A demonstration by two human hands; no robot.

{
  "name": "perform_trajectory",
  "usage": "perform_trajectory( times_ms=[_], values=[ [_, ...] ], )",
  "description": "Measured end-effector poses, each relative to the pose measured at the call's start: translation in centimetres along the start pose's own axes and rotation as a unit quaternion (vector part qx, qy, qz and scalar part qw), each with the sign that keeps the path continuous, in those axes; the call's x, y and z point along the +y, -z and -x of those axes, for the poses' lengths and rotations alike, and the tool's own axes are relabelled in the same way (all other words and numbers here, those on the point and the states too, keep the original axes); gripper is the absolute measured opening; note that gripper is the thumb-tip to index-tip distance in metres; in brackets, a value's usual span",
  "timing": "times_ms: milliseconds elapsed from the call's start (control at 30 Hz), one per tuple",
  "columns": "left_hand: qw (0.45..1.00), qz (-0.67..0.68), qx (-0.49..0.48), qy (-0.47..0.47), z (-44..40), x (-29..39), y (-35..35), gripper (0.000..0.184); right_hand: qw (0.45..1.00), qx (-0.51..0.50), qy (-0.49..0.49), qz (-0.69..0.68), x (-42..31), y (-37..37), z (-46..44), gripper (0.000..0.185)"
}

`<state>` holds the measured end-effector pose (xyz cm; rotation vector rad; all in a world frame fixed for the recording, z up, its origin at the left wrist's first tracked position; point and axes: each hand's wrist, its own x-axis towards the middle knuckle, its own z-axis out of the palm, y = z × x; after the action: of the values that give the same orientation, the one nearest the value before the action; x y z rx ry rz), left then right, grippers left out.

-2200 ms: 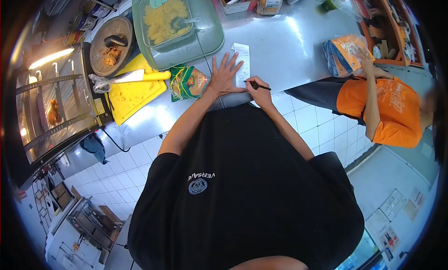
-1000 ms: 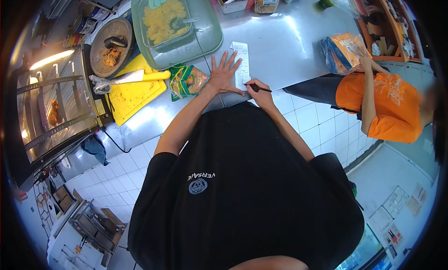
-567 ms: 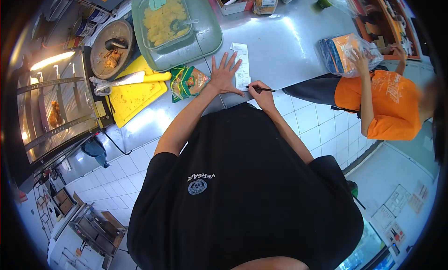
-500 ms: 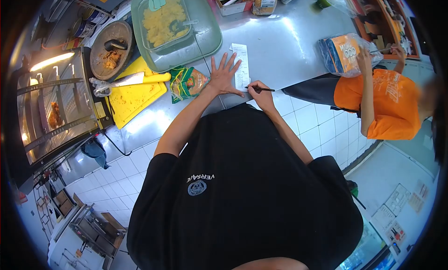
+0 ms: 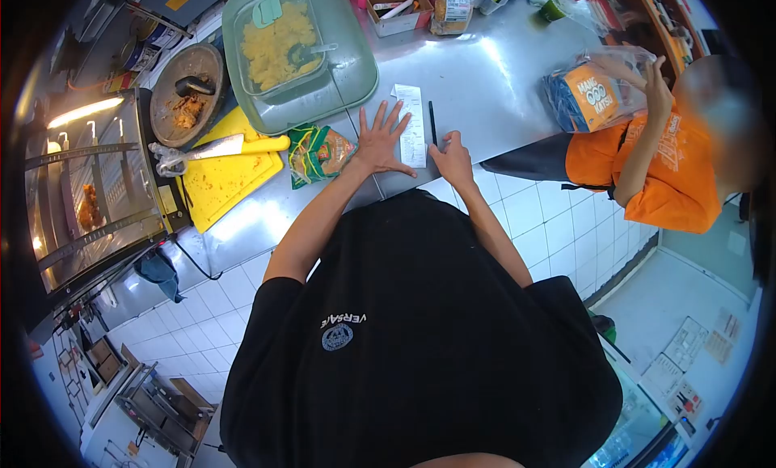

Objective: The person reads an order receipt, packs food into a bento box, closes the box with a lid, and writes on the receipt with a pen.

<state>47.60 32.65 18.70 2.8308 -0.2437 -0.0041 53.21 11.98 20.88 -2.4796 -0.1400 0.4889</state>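
My left hand (image 5: 380, 145) lies flat with fingers spread on the steel counter, its fingertips at the left edge of a narrow printed paper slip (image 5: 413, 132). To the right of the slip, a black pen (image 5: 432, 122) points away from me. My right hand (image 5: 453, 161) is just below the pen, its thumb by the near end and apart from the index finger; the other fingers curl under. The pen does not appear gripped. Left of my left hand is a green and clear food packet (image 5: 322, 155).
A yellow cutting board (image 5: 230, 177) with a knife (image 5: 234, 147) lies left, beside a stone mortar (image 5: 174, 116). A green tray (image 5: 347, 84) bears a tub of yellow food (image 5: 279, 48). At right, a person in orange (image 5: 671, 169) handles a plastic-wrapped pack (image 5: 586, 92).
The pen has swung from lying across my right hand to pointing away beside the slip, and my right fingers have come off it. The other person's arm has shifted over the pack.
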Motion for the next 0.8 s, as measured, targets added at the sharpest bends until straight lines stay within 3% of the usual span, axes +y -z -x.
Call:
perform_trajectory(
  times_ms=[100, 200, 300, 400, 567, 800],
  values=[
    [1.000, 0.022, 0.010, -0.001, -0.1, -0.1, -0.2, 0.145, 0.999, 0.019, 0.027, -0.020, 0.3, -0.2, 0.4, 0.039],
    [1.000, 0.025, 0.002, 0.008, -0.1, -0.2, -0.3, 0.147, 0.999, -0.007, -0.010, -0.034, 0.4, -0.1, 1.1, 0.042],
    [0.999, 0.032, 0.006, 0.005, -0.1, -0.3, -0.2, 0.150, 0.996, 0.018, -0.002, -0.085, 1.1, -0.1, 2.0, 0.033],
    [0.999, 0.033, 0.012, 0.003, 0.0, -0.4, -0.3, 0.151, 0.985, 0.062, -0.007, -0.159, 2.2, -0.3, 3.1, 0.024],
    [0.997, 0.068, 0.026, 0.003, -0.2, -0.7, -0.2, 0.151, 0.976, 0.139, -0.016, -0.166, 5.5, -0.2, 7.0, 0.018],
    [0.989, 0.134, 0.058, 0.023, -0.1, -0.9, -0.3, 0.148, 0.951, 0.114, -0.269, -0.096, 18.0, -3.8, 20.1, 0.025]
  ],
)
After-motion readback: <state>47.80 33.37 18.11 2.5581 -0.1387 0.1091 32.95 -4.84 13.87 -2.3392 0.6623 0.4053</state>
